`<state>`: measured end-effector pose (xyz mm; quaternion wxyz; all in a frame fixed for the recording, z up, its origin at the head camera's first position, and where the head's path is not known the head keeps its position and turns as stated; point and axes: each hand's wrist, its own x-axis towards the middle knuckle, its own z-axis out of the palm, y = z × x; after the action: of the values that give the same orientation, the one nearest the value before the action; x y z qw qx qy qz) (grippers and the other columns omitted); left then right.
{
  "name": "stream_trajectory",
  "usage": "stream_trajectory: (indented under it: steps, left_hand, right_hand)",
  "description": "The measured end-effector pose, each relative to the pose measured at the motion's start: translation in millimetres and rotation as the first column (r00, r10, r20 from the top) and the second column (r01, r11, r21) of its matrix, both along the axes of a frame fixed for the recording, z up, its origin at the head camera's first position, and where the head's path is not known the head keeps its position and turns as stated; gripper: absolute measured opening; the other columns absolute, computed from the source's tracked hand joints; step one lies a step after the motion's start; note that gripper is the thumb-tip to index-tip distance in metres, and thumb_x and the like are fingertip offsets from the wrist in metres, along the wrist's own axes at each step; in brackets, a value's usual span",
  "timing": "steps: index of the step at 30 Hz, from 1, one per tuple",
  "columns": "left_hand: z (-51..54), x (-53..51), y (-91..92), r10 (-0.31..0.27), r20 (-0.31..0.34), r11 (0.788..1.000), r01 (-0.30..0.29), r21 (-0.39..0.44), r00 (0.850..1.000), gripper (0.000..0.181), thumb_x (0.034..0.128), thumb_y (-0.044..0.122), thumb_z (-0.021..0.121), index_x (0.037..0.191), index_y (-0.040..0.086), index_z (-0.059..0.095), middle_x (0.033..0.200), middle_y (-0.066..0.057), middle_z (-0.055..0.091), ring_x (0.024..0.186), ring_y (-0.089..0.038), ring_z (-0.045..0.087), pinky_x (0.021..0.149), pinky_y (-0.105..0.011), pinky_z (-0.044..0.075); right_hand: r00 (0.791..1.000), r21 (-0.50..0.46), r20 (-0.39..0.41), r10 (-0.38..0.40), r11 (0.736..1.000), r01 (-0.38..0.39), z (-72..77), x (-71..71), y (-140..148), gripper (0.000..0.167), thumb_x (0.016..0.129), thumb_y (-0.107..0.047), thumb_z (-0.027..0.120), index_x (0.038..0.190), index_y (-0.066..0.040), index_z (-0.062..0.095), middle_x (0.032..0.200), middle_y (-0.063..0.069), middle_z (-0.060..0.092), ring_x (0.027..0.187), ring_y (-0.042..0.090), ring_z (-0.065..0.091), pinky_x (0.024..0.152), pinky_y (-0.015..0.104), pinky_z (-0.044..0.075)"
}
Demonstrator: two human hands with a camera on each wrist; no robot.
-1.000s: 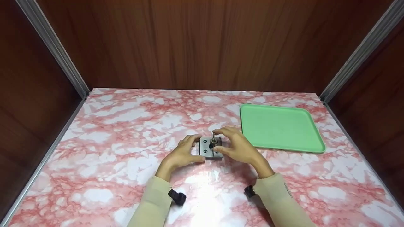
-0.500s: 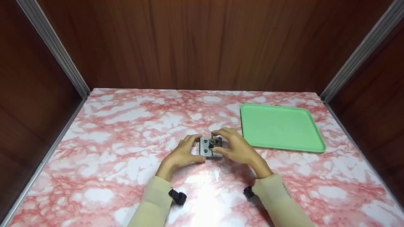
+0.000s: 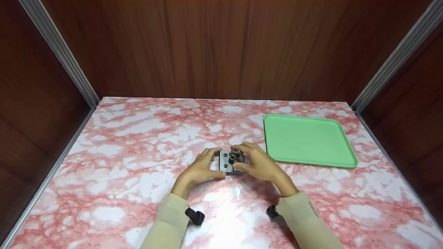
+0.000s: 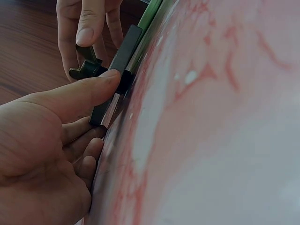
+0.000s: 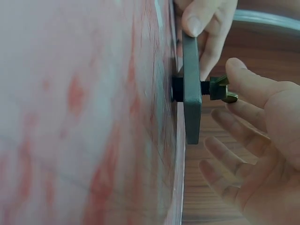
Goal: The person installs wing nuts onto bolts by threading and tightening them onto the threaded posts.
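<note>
A square grey metal plate (image 3: 223, 161) with several holes lies near the middle of the table. A black bolt (image 5: 205, 87) passes through it, its head (image 5: 177, 89) below the plate, lifting it off the tabletop. A brass-coloured wing nut (image 5: 220, 89) sits on the bolt's upper end, a short length of thread showing between nut and plate. My left hand (image 3: 199, 168) grips the plate's left side, thumb on the near edge and fingers on the far edge. My right hand (image 3: 260, 163) holds the wing nut between thumb and index finger; its other fingers are spread loosely beside it.
A light green tray (image 3: 309, 141) lies to the right, behind my right hand. The pink-and-white marbled tabletop (image 3: 138, 193) is bounded by dark wood panels (image 3: 221, 48) at the back and sides.
My right thumb and index finger have shifted slightly, turning the wing nut; its raised wing stands less tall in the head view. My left hand and the plate stay in place.
</note>
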<state>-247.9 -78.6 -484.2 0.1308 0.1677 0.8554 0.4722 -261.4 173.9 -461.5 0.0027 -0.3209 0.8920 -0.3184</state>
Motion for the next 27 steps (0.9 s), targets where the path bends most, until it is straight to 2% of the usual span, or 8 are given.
stream_trajectory:
  steps: [12, 16, 21, 27]
  left_hand:
    - [-1.7, -0.7, 0.4, 0.009, -0.012, 1.0, -0.009, -0.007, 1.0, 0.093, 0.0832, 0.024, 0.088, 0.163, 0.018, 0.041, 0.156, -0.009, 0.046, 0.141, -0.033, 0.043, 0.118, -0.059, 0.036]
    - [-2.9, -1.3, 0.7, 0.005, -0.016, 1.0, -0.005, -0.015, 1.0, 0.092, 0.0835, 0.026, 0.088, 0.162, 0.018, 0.04, 0.153, -0.008, 0.049, 0.139, -0.032, 0.043, 0.116, -0.059, 0.037]
    - [-3.3, -1.5, 0.5, -0.001, -0.024, 1.0, 0.001, -0.019, 1.0, 0.092, 0.0837, 0.026, 0.088, 0.162, 0.018, 0.041, 0.151, -0.007, 0.05, 0.138, -0.031, 0.043, 0.116, -0.057, 0.037]
    - [-2.7, -1.7, -0.5, 0.0, -0.024, 1.0, -0.001, -0.019, 1.0, 0.092, 0.084, 0.025, 0.088, 0.163, 0.017, 0.04, 0.154, -0.006, 0.048, 0.139, -0.031, 0.042, 0.118, -0.056, 0.035]
  right_hand:
    - [0.997, 0.074, 0.0, -0.072, 0.995, 0.072, 3.6, 4.7, -1.6, 0.063, 0.097, -0.035, 0.079, 0.153, -0.015, 0.058, 0.147, 0.016, 0.059, 0.134, 0.037, 0.056, 0.111, 0.06, 0.045]
    - [0.995, 0.078, 0.002, -0.096, 0.992, 0.096, 2.5, 4.7, -1.3, 0.064, 0.096, -0.037, 0.08, 0.153, -0.017, 0.059, 0.146, 0.015, 0.06, 0.131, 0.036, 0.058, 0.108, 0.06, 0.047]
    - [0.996, 0.05, -0.013, -0.091, 0.995, 0.091, 1.3, 2.9, -1.4, 0.062, 0.094, -0.038, 0.082, 0.149, -0.016, 0.062, 0.135, 0.012, 0.066, 0.122, 0.032, 0.063, 0.104, 0.056, 0.05]
    - [0.995, 0.027, -0.066, -0.077, 0.996, 0.079, 0.2, -0.6, -2.7, 0.061, 0.091, -0.037, 0.086, 0.143, -0.013, 0.066, 0.127, 0.009, 0.07, 0.113, 0.029, 0.066, 0.098, 0.053, 0.053]
